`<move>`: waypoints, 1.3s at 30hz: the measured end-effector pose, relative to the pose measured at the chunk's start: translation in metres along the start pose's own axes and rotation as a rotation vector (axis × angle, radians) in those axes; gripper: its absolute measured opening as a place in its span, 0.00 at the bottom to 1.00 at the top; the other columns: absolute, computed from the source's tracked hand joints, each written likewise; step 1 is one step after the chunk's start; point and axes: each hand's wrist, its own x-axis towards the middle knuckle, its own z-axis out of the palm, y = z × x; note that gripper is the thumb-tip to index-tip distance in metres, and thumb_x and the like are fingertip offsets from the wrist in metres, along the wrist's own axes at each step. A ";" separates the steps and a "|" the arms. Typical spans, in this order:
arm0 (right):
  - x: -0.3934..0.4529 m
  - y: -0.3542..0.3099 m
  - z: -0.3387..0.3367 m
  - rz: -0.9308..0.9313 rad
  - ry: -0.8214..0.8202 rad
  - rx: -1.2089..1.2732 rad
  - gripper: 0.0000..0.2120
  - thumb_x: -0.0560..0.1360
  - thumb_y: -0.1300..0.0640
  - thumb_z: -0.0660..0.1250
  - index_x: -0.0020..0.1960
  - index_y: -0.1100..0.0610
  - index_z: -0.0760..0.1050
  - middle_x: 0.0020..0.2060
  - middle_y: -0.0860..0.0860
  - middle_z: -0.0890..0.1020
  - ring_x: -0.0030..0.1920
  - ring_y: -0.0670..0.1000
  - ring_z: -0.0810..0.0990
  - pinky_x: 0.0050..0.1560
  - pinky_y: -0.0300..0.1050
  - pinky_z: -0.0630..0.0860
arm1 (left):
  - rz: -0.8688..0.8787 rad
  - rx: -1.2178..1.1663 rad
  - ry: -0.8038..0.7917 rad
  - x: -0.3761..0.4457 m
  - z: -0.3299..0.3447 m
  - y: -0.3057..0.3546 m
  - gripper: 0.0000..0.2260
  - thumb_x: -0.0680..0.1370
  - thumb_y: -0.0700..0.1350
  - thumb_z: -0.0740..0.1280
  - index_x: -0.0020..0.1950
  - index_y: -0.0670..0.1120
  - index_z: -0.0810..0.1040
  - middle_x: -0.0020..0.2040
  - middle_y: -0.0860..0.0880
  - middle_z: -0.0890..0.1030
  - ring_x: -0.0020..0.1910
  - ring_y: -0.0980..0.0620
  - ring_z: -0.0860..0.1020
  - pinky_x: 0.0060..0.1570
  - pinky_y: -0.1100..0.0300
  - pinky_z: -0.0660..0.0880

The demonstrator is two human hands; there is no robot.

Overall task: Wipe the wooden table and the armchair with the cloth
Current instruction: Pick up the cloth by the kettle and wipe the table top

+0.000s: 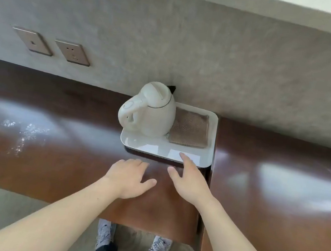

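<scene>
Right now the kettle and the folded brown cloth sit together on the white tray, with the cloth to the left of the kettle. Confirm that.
Not quite. The head view shows the kettle and the folded brown cloth together on the white tray, but the cloth lies to the right of the kettle, not the left.

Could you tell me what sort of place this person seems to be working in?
Probably a hotel room: a kettle stands on a white tray beside a folded brown cloth, on a long glossy wooden table fixed along the wall, with wall sockets above it.
</scene>
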 end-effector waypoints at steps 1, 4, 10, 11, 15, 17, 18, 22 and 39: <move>0.011 0.003 0.003 0.000 0.020 -0.004 0.33 0.81 0.42 0.58 0.80 0.53 0.52 0.79 0.49 0.58 0.78 0.48 0.54 0.76 0.47 0.55 | 0.013 -0.003 -0.003 0.006 0.006 -0.004 0.34 0.80 0.68 0.53 0.79 0.49 0.63 0.76 0.49 0.70 0.75 0.48 0.67 0.72 0.50 0.64; 0.044 0.013 0.007 0.040 0.090 -0.036 0.33 0.81 0.44 0.59 0.80 0.55 0.53 0.79 0.51 0.59 0.78 0.49 0.54 0.76 0.46 0.54 | 0.111 0.033 0.031 0.026 0.031 -0.012 0.33 0.80 0.67 0.53 0.80 0.49 0.62 0.78 0.49 0.66 0.78 0.49 0.61 0.75 0.52 0.60; 0.103 0.023 0.022 0.025 0.225 -0.147 0.33 0.81 0.45 0.60 0.80 0.55 0.52 0.80 0.53 0.54 0.79 0.55 0.49 0.78 0.52 0.50 | 0.279 0.041 0.295 0.047 0.055 -0.018 0.30 0.79 0.61 0.58 0.76 0.45 0.69 0.76 0.47 0.71 0.76 0.47 0.66 0.77 0.53 0.57; 0.112 0.024 0.022 0.022 0.247 -0.159 0.33 0.81 0.45 0.60 0.80 0.55 0.52 0.80 0.53 0.54 0.79 0.56 0.48 0.78 0.53 0.50 | 0.305 0.043 0.356 0.052 0.055 -0.019 0.29 0.78 0.59 0.59 0.74 0.44 0.73 0.71 0.47 0.75 0.71 0.45 0.72 0.75 0.52 0.62; 0.147 0.029 0.024 0.034 0.317 -0.232 0.34 0.80 0.44 0.59 0.80 0.56 0.53 0.80 0.54 0.54 0.79 0.59 0.48 0.77 0.57 0.49 | 0.344 0.036 0.542 0.077 0.057 -0.026 0.24 0.77 0.56 0.61 0.66 0.42 0.78 0.59 0.46 0.80 0.56 0.42 0.77 0.60 0.53 0.68; 0.159 0.033 0.026 0.051 0.343 -0.325 0.35 0.79 0.42 0.58 0.80 0.56 0.52 0.80 0.55 0.54 0.79 0.59 0.47 0.77 0.59 0.46 | 0.339 0.005 0.585 0.090 0.058 -0.026 0.23 0.77 0.56 0.62 0.65 0.42 0.78 0.58 0.45 0.80 0.55 0.42 0.77 0.58 0.53 0.68; 0.163 0.035 0.027 0.057 0.355 -0.364 0.35 0.79 0.40 0.58 0.80 0.55 0.51 0.80 0.55 0.54 0.79 0.59 0.46 0.77 0.60 0.44 | 0.332 -0.004 0.597 0.095 0.057 -0.026 0.23 0.77 0.56 0.61 0.64 0.42 0.79 0.58 0.45 0.80 0.56 0.42 0.77 0.59 0.52 0.68; 0.179 0.042 0.030 0.092 0.398 -0.424 0.39 0.77 0.34 0.56 0.80 0.53 0.49 0.81 0.53 0.50 0.79 0.59 0.42 0.76 0.60 0.38 | 0.234 0.027 0.507 0.114 0.056 -0.028 0.28 0.79 0.59 0.57 0.66 0.39 0.77 0.66 0.41 0.79 0.66 0.39 0.75 0.69 0.48 0.67; 0.177 0.028 0.033 0.087 0.498 -0.480 0.22 0.83 0.57 0.52 0.76 0.62 0.60 0.74 0.61 0.65 0.74 0.64 0.60 0.75 0.63 0.50 | 0.190 0.158 0.452 0.122 0.062 -0.024 0.37 0.77 0.66 0.57 0.75 0.39 0.69 0.76 0.40 0.70 0.73 0.38 0.71 0.72 0.38 0.66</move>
